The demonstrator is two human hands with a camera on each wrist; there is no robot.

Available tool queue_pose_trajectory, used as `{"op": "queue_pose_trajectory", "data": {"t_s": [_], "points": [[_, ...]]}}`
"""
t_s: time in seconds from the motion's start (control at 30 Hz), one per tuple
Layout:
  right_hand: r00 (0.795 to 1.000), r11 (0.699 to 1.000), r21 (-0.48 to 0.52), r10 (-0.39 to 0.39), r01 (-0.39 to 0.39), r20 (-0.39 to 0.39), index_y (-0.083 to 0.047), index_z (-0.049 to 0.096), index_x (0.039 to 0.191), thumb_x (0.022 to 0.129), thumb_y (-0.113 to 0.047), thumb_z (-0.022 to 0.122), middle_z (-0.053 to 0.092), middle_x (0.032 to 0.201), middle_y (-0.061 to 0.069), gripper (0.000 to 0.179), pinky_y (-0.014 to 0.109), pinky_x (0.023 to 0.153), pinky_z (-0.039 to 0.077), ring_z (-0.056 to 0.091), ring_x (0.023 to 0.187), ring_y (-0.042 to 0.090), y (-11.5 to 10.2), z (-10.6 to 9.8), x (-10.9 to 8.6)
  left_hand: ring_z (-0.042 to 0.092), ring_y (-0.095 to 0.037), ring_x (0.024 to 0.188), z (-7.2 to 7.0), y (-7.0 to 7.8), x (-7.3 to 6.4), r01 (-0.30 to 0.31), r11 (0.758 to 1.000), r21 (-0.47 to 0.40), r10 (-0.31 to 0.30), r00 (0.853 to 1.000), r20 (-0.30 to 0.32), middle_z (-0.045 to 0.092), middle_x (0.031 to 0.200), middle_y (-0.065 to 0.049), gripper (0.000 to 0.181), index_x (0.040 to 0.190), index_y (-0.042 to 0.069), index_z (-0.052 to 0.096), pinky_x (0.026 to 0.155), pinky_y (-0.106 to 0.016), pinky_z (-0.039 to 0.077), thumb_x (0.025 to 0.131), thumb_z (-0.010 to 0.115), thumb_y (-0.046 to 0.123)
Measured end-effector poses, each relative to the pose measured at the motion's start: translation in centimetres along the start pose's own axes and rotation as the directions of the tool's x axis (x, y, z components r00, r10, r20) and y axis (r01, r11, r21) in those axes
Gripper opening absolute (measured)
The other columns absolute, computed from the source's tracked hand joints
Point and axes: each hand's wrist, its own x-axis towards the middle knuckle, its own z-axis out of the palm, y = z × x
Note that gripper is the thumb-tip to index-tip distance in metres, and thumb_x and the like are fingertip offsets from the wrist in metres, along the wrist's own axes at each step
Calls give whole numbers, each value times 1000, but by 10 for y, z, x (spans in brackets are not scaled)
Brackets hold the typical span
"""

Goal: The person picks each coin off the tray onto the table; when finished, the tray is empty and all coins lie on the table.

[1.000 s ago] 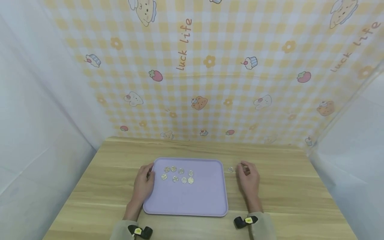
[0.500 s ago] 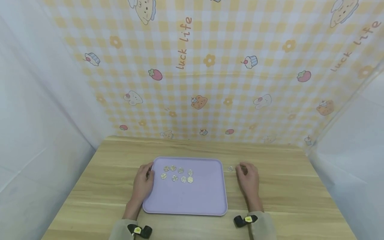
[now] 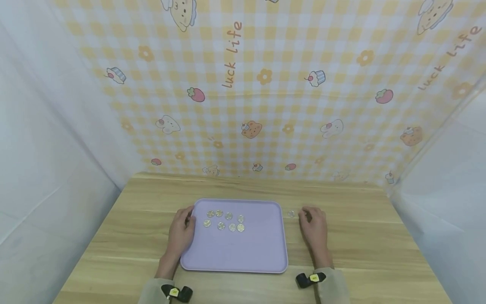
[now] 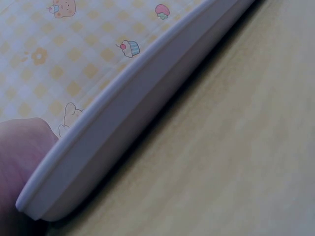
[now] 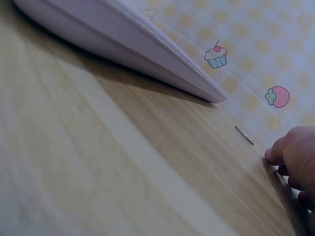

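A lilac tray (image 3: 250,253) lies on the wooden table, with several round gold-and-silver coins (image 3: 221,226) flat in its back left part. My left hand (image 3: 181,232) grips the tray's left rim near the back corner; in the left wrist view part of that hand (image 4: 24,157) shows beyond the rim. Right of the tray, a single coin (image 3: 291,214) lies on the wood, and in the right wrist view this coin (image 5: 244,135) appears as a thin edge. Beside it my right hand (image 3: 315,228) rests on the table, fingers loosely curled, their undersides mostly hidden.
The wooden table (image 3: 364,236) extends to both sides of the tray. A yellow checked cloth (image 3: 265,101) with cartoon prints hangs behind it. White sheets (image 3: 49,169) close off the sides. Each wrist carries a small black camera (image 3: 182,293).
My right hand's fingers have drawn in slightly and settled on the table. The left hand, tray and coins keep their places; the view has shifted a little.
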Motion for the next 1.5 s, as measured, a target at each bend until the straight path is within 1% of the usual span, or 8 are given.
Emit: {"op": "queue_pose_trajectory", "data": {"t_s": [0.17,0.33,0.5,0.77,0.97,1.1,1.37,1.5], "points": [[1000,1000,-5,-21,21,-2,1,72,106,91,-10,69,68,110,20,19,48,88,46,56,101,33,1,0,0,56,-22,104,0,0,0,15,1000,-10,-15,1000,10,57,124,-13,41,141,0,52,90,-40,53,102,51,14],[999,999,-18,-37,37,-6,0,73,105,90,-11,70,68,108,19,18,48,87,47,57,101,34,2,-1,0,56,-23,108,0,1,0,13,1000,-28,-13,1000,23,56,127,-13,42,142,1,50,94,-41,52,103,50,14],[999,999,-29,-46,46,-8,-1,74,104,90,-11,71,68,108,18,18,48,88,47,57,102,34,0,-3,-2,56,-21,105,-1,3,0,8,1000,-24,-7,1000,24,57,126,-12,42,142,1,51,89,-38,53,103,50,15],[995,993,-55,-101,100,-15,-1,75,100,86,-10,73,69,106,16,16,49,88,47,58,100,34,-1,-3,-2,56,-20,103,-1,1,0,11,1000,-21,-10,1000,19,57,124,-12,42,142,1,51,87,-33,52,102,52,15],[998,996,-61,-65,66,24,-2,75,98,86,-11,73,68,108,16,15,50,90,47,57,104,34,-2,-3,-2,56,-19,100,0,-1,0,3,1000,-22,-2,1000,6,58,122,-12,42,141,1,52,82,-27,52,102,53,14],[998,997,-63,-38,40,40,-2,75,96,86,-11,73,68,110,15,13,51,92,47,56,106,33,-1,-3,-1,56,-20,99,-1,-1,0,2,1000,-21,-2,1000,2,58,122,-13,41,140,0,53,82,-26,51,101,53,13],[998,998,-44,-51,52,20,-2,75,92,85,-10,73,68,108,16,10,51,92,46,56,104,34,1,-1,-1,55,-18,98,0,-1,0,-4,1000,-13,4,1000,-9,58,121,-12,41,140,0,53,79,-23,50,101,53,13],[1000,999,-17,-30,30,4,-2,74,91,88,-12,71,69,105,15,11,49,93,46,57,103,33,3,0,0,55,-19,98,1,0,0,-10,1000,-18,10,1000,-15,59,121,-12,40,139,0,54,79,-23,51,101,54,12]]}}
